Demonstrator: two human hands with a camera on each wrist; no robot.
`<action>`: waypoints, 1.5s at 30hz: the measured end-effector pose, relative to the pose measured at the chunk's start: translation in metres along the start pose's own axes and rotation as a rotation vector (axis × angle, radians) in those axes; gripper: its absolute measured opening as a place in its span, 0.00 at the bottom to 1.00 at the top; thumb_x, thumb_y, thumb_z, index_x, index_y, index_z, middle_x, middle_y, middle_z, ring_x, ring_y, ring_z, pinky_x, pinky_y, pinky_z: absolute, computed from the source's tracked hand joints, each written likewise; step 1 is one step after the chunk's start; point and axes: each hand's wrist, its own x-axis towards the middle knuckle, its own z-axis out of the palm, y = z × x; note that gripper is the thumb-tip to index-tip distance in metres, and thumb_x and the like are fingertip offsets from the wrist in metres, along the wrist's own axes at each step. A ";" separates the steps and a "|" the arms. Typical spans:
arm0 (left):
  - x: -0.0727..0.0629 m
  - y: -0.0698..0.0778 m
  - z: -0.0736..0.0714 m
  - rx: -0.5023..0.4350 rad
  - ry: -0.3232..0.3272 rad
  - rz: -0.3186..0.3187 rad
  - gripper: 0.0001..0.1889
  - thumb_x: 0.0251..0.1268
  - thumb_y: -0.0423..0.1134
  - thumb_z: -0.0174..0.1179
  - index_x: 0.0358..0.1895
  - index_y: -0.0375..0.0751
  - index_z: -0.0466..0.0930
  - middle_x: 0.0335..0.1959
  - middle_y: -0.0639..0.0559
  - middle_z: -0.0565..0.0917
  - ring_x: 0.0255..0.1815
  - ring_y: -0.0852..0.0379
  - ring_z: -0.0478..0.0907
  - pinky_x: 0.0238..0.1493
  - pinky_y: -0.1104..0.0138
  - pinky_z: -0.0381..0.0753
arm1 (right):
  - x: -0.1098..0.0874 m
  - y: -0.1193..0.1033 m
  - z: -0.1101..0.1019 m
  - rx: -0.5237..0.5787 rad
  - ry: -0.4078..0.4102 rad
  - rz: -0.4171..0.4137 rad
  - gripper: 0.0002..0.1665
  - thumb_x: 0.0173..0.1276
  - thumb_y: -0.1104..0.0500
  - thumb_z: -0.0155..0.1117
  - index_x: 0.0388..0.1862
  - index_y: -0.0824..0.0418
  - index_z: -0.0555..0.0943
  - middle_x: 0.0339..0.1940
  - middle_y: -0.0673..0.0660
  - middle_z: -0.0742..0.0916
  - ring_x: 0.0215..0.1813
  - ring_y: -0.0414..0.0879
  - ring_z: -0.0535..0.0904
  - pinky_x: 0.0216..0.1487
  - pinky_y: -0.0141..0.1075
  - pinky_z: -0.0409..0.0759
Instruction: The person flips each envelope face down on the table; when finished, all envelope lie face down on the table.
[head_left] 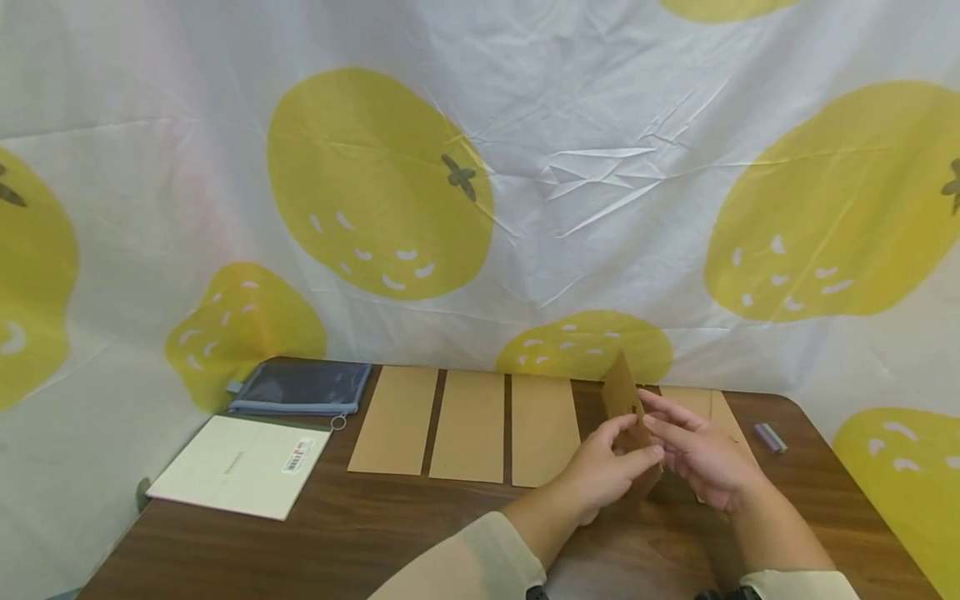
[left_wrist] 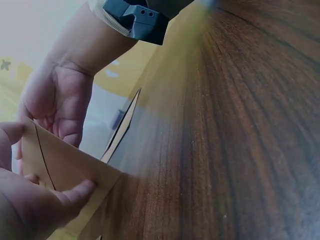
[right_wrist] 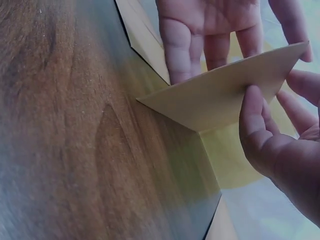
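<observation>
A brown kraft envelope (head_left: pixel 620 390) stands on edge, tilted, with a curved flap line (left_wrist: pixel 43 156) showing in the left wrist view. My left hand (head_left: pixel 603 467) grips it, thumb pressed on one face and fingers at its upper edge. Behind the other face, my right hand (head_left: pixel 708 454) has its fingers mostly straight, fingertips at the envelope's edge. The right wrist view shows the left thumb (right_wrist: pixel 254 102) on the envelope (right_wrist: pixel 225 95), which partly covers the right fingers (right_wrist: pixel 177 57). Another brown envelope (head_left: pixel 723 417) lies flat beyond the right hand.
Three brown envelopes (head_left: pixel 467 425) lie in a row left of the hands. A blue zip pouch (head_left: pixel 300 387) and a white booklet (head_left: pixel 240 467) with a barcode label lie at the left. Small purple and green sticks (head_left: pixel 770 438) sit at the right. A patterned curtain (head_left: pixel 585 208) hangs behind the table.
</observation>
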 end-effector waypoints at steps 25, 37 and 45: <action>0.000 -0.017 -0.018 -0.140 0.199 0.042 0.32 0.63 0.24 0.67 0.71 0.50 0.80 0.57 0.47 0.87 0.57 0.54 0.83 0.47 0.63 0.87 | 0.006 0.019 -0.008 -0.045 0.014 0.092 0.45 0.86 0.46 0.55 0.89 0.65 0.52 0.88 0.70 0.60 0.82 0.58 0.65 0.65 0.31 0.79; -0.004 -0.015 -0.019 0.065 0.095 -0.017 0.35 0.66 0.33 0.69 0.77 0.46 0.73 0.79 0.39 0.74 0.81 0.38 0.69 0.79 0.43 0.73 | 0.007 0.026 -0.026 -0.043 0.013 0.075 0.42 0.87 0.48 0.54 0.88 0.66 0.53 0.85 0.69 0.65 0.77 0.54 0.68 0.64 0.31 0.81; -0.004 -0.012 -0.015 0.143 0.085 -0.023 0.36 0.63 0.35 0.72 0.76 0.48 0.74 0.80 0.41 0.73 0.83 0.39 0.66 0.81 0.41 0.68 | 0.005 0.027 -0.034 -0.037 -0.013 0.062 0.43 0.88 0.47 0.51 0.88 0.67 0.50 0.86 0.73 0.63 0.81 0.58 0.67 0.67 0.32 0.82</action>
